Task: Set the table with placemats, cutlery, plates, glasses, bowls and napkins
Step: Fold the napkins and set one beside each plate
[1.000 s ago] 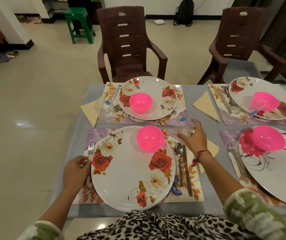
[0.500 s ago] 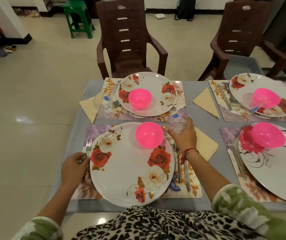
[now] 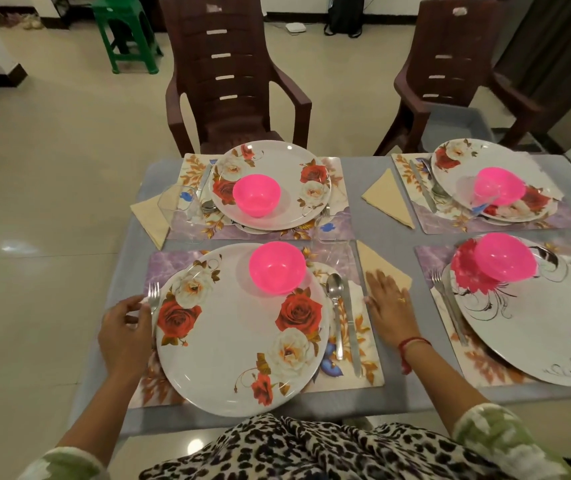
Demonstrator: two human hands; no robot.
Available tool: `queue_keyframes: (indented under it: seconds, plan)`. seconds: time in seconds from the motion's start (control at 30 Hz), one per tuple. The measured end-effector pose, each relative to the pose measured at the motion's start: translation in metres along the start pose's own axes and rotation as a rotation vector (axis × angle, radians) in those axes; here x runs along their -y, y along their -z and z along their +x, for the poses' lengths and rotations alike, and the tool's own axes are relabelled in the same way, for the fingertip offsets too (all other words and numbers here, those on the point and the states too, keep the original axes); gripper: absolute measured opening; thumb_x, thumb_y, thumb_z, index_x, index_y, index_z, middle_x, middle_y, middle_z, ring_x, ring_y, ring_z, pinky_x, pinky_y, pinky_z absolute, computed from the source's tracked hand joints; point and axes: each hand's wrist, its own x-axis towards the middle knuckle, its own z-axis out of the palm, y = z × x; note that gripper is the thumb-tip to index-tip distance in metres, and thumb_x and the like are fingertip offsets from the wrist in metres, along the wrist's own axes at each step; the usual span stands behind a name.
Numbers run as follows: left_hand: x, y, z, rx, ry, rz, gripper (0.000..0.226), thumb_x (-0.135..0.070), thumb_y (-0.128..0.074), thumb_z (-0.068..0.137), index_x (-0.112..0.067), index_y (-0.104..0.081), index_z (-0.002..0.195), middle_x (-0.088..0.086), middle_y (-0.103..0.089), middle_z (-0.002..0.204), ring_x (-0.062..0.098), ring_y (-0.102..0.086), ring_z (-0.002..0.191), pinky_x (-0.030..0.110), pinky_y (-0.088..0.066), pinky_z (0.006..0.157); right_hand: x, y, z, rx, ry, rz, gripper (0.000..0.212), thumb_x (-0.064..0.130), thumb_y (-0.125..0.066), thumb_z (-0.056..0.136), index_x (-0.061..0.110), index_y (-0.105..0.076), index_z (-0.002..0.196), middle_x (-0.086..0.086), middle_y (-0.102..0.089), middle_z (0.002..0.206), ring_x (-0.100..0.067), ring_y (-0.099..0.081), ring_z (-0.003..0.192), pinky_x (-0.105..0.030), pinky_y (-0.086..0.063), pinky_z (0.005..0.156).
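1. The right hand lies flat, fingers straight, on the napkin, at 3 o'clock of the near plate and just beside the placemat.
2. The napkin's long edge runs toward 11 o'clock from that palm, so the right hand is the nearer one.
3. The left hand pinches the fork, which lies 12-to-6 at the plate's 9 o'clock.

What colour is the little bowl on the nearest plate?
The bowl is bright pink, clearest in the head view.
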Motion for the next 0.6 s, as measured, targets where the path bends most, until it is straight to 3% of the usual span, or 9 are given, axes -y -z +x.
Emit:
queue_keyframes:
  seconds: [0.13,0.33,0.6]
  plan:
    - [0.004,-0.004,-0.002,0.028,-0.012,0.034,0.022,-0.012,-0.058,0.091,-0.006,-0.064,0.112,0.018,-0.059,0.108,0.022,-0.056,0.079,0.031,-0.043,0.074,-0.002,-0.008,-0.001,0.033,-0.028,-0.12,0.08,0.057,0.012,0.078,0.025,0.0,0.15,0.0,0.003,0.158,-0.02,0.004,0.146,-0.04,0.005,0.115]
    - [0.012,-0.001,-0.005,0.067,0.032,0.105,0.026,-0.013,-0.057,0.091,-0.004,-0.062,0.115,0.019,-0.059,0.11,0.023,-0.057,0.078,0.033,-0.043,0.074,-0.011,-0.016,-0.018,0.023,-0.04,-0.111,0.073,0.057,0.01,0.08,0.026,0.009,0.146,0.003,0.004,0.158,-0.018,0.007,0.145,-0.04,0.006,0.116]
    - [0.022,0.001,-0.001,0.181,-0.007,0.198,0.025,-0.016,-0.06,0.09,-0.006,-0.067,0.112,0.021,-0.063,0.101,0.036,-0.061,0.089,0.04,-0.045,0.077,-0.011,-0.011,-0.02,0.036,-0.022,-0.118,0.071,0.058,0.012,0.079,0.025,0.014,0.142,0.003,0.004,0.158,-0.017,0.007,0.145,-0.04,0.006,0.115]
